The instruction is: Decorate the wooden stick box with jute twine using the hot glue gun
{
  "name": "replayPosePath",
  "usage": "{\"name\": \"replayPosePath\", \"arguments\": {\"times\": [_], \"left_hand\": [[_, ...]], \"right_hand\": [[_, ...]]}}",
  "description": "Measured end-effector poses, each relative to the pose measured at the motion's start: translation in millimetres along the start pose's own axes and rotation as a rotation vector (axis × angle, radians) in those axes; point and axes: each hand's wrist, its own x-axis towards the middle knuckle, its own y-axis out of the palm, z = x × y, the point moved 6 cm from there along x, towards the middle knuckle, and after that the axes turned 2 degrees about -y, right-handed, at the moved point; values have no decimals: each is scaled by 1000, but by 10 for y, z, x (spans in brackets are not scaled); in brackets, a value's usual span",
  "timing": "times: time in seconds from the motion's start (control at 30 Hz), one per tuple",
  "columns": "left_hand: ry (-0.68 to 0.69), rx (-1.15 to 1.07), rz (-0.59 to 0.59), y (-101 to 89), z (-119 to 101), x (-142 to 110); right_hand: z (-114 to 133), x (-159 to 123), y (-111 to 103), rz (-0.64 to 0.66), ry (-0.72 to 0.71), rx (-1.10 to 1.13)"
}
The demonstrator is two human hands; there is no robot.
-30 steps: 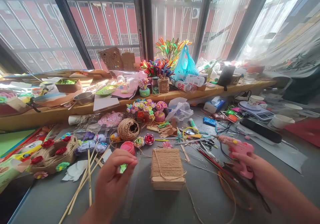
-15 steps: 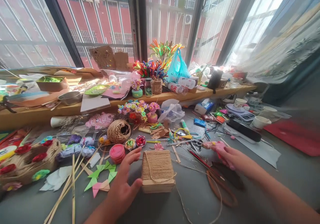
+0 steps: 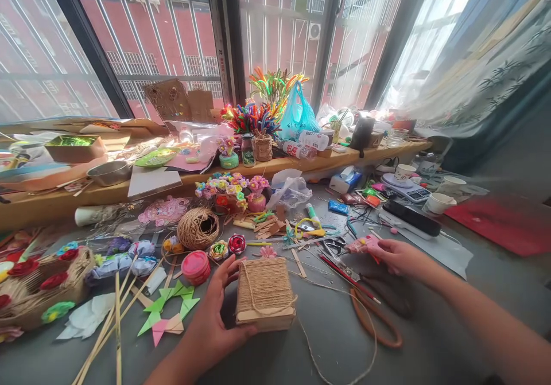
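Observation:
My left hand grips the left side of a small box wrapped on top with jute twine, thumb along its front and fingers at its far left corner. The box's lower front shows bare wood. From the box a loose strand of twine trails in a loop over the table. Over to the right, my right hand has its fingers closed on the rear of a pink glue gun, its tip pointing left. Scissors with brown handles lie just below it.
Behind the box are a ball of twine, paper roses and wooden sticks. A pink round tub and a folded-paper star ring lie left. A black-topped case and a kitchen scale stand at right.
My left hand has closed in on the box, which now tilts slightly. My right hand has lowered a little with the glue gun, its fingers shifted toward the rear. The view has turned slightly right.

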Motion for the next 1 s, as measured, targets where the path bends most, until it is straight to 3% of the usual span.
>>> {"name": "replayPosePath", "arguments": {"times": [0.37,0.67,1.0], "left_hand": [[-8,43,-117,-70,192,-21],[-60,7,-179,-44,92,-4],[-52,23,-142,-64,147,10]], "right_hand": [[29,-59,-79,-141,22,-111],[88,-21,-111,-213,38,-194],[8,-168,-173,-164,8,-149]]}}
